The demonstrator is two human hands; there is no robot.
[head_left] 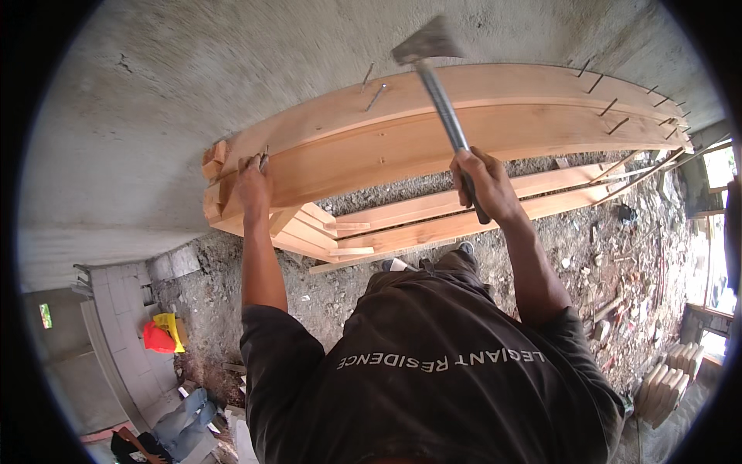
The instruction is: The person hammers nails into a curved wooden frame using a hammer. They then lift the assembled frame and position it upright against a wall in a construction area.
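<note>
My right hand (488, 185) is closed round the dark grip of a hammer (443, 100). Its metal shaft points up and away from me over a long plank, and the head is smeared by motion, so its exact shape cannot be made out. Farther left, my left hand (253, 184) is closed at the left end of the wooden door-frame-like assembly (340, 161), fingertips pinching a nail (266, 152) against the wood. Two nails (376, 98) stand slanted out of the far plank (325, 108) between the hands. The hammer head is raised, apart from the nail in my fingers.
Several nails (616, 125) stick out at the assembly's right end. A second timber frame (433, 227) lies nearer my feet. The rough grey wall (193, 93) rises behind. Rubble ground (618, 255) spreads right. A red and yellow bag (162, 334) and another person's legs (183, 424) are at left.
</note>
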